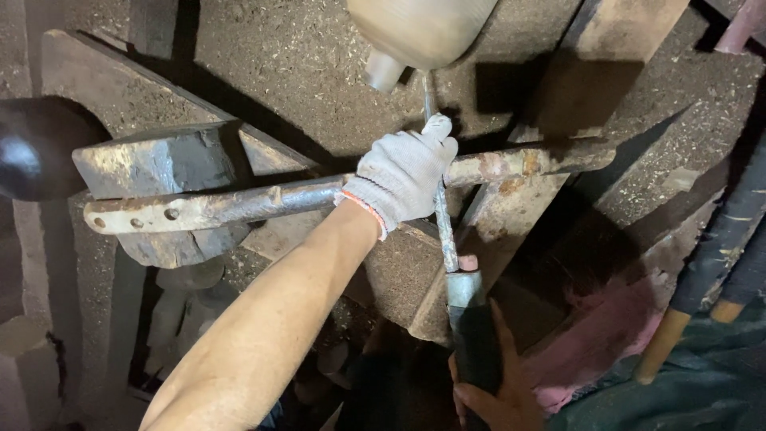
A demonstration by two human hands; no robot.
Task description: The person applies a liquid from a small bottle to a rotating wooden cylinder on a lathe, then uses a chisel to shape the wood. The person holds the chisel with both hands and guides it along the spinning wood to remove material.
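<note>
My left hand (403, 175), in a white knit glove, is closed around a long rusty iron bar (215, 206) that lies level across a worn metal block (171, 164). The bar has small holes near its left end. Low in the view, my bare right hand (488, 395) grips the dark handle (472, 335) of a thin steel rod (444, 227), with the thumb up near its metal collar. The rod runs upward, crosses the bar right beside the gloved fingers and ends under a pale cylindrical object (415, 32).
A dark round object (32, 148) sits at the left edge. Angled metal slabs (495, 215) and gritty ground (311, 72) surround the block. A pink cloth (606, 335) and two wooden-tipped handles (662, 343) lie at the lower right.
</note>
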